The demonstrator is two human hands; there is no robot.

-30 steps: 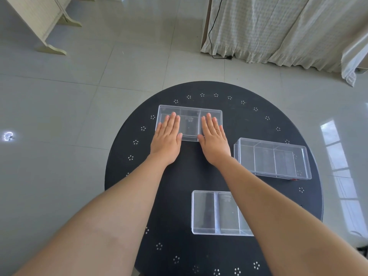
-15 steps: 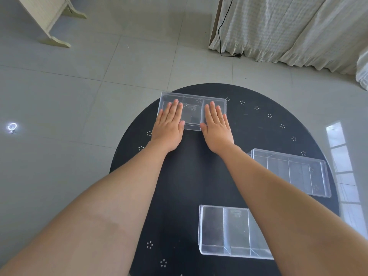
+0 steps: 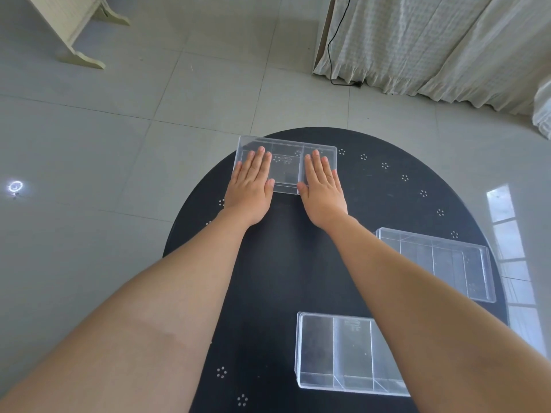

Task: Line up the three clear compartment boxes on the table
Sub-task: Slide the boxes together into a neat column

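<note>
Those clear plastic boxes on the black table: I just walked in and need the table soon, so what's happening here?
A person has the left hand and right hand laid flat on the far clear plastic compartment box at the far edge of the round black table. Two more clear boxes sit apart, one to the right and one nearest the person, partly under the right forearm. The three are not yet lined up.
</note>
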